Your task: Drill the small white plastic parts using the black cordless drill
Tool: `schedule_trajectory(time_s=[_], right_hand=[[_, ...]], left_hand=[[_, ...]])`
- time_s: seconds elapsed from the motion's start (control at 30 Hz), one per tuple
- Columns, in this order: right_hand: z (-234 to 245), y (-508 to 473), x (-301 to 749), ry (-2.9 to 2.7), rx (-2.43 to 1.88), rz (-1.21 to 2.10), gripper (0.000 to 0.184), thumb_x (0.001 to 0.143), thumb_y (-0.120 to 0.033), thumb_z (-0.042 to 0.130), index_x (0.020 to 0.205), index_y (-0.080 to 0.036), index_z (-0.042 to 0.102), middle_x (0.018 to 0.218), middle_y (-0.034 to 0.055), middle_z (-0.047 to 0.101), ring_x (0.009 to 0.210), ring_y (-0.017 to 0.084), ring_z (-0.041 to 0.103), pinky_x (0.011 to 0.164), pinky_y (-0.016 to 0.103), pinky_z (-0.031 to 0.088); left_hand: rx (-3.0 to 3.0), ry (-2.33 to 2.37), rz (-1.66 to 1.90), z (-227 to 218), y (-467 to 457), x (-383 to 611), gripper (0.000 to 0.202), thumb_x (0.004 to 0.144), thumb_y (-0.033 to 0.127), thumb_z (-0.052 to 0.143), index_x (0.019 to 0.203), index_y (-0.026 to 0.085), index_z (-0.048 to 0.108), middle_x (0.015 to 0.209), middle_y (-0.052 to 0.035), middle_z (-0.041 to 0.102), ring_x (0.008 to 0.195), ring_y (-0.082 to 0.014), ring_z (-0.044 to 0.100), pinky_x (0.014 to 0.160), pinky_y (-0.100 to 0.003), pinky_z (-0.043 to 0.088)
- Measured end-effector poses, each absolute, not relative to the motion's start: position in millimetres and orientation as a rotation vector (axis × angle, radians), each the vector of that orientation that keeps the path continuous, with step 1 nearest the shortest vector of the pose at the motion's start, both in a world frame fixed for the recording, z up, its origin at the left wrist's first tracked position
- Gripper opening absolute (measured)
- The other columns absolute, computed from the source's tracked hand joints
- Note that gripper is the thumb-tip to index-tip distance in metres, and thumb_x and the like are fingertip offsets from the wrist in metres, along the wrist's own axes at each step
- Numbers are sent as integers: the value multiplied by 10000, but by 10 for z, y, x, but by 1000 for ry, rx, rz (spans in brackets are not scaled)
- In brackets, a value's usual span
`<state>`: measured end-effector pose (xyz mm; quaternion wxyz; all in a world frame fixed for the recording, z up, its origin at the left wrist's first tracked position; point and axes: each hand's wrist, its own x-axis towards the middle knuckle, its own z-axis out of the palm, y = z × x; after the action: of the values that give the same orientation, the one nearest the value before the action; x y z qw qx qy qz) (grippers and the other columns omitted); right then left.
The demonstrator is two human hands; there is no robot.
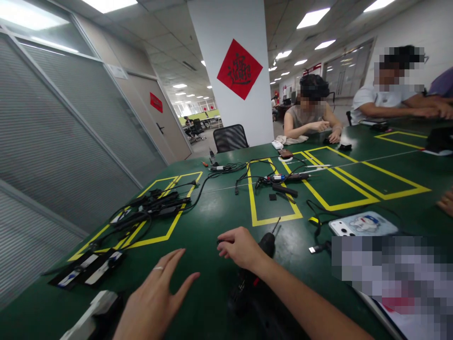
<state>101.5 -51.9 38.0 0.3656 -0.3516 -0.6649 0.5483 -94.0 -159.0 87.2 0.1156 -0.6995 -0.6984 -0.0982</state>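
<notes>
My left hand point(159, 293) hovers low over the green table point(212, 212) near its front edge. Its fingers are spread, it wears a ring and it holds nothing. My right hand point(240, 248) is just ahead of it with its fingers curled; a small dark thing shows at the fingertips, too small to name. A black power screwdriver point(268, 241) lies partly under my right wrist and forearm, its bit pointing away from me toward a yellow taped box point(274, 218).
Black cables and adapters point(155, 203) lie in a taped box at left, flat black-and-white packs point(88, 269) nearer me. A phone point(364, 223) and a cable plug point(314, 249) lie right. More tools point(286, 178) sit mid-table. Two people point(311, 115) sit at the far side.
</notes>
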Motion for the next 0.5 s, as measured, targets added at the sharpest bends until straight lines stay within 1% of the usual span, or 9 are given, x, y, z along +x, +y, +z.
schedule_trajectory(time_s=[0.07,0.1,0.17,0.23,0.37,0.5], right_hand=[[332,-532,955,-1546,-920,1564,379,733,-227,576,1088,-105,633,826,89,716,652,169,676,512,224,494],[316,-528,946,-1499,-902,1611,379,719,-218,581,1077,-107,639,817,86,716,653,173,674,512,229,496],[299,-504,956,-1452,-825,1650,326,710,-192,569,1012,-131,674,796,61,719,669,168,669,539,228,498],[288,-464,979,-1419,-762,1651,277,700,-166,558,937,-146,700,761,37,717,664,157,660,562,226,495],[255,-399,977,-1353,-769,1653,283,687,-179,581,946,-117,676,701,35,702,602,153,646,540,234,491],[244,-433,943,-1395,-786,1650,272,691,-196,604,942,-119,678,717,40,702,616,153,647,534,222,478]], left_hand=[[-2146,-1981,-270,827,-1446,-575,592,820,495,470,1333,222,358,1339,-77,476,1139,-249,538,908,-359,476],[-2198,-1960,-261,805,-1364,-439,555,832,451,471,1324,213,374,1324,-82,490,1139,-243,538,907,-350,474],[-2289,-1957,-259,773,-1207,-254,449,849,344,464,1273,197,432,1223,-85,567,1063,-227,584,870,-332,483],[-2339,-1974,-275,756,-1098,-157,362,855,271,446,1208,198,484,1128,-77,613,983,-215,617,818,-316,490],[-2343,-1984,-357,741,-1059,-91,324,858,239,425,1170,207,507,1095,-69,611,946,-207,621,782,-299,485],[-2315,-1995,-394,705,-1104,-91,323,837,217,430,1140,185,541,1055,-73,616,921,-201,621,807,-299,480]])
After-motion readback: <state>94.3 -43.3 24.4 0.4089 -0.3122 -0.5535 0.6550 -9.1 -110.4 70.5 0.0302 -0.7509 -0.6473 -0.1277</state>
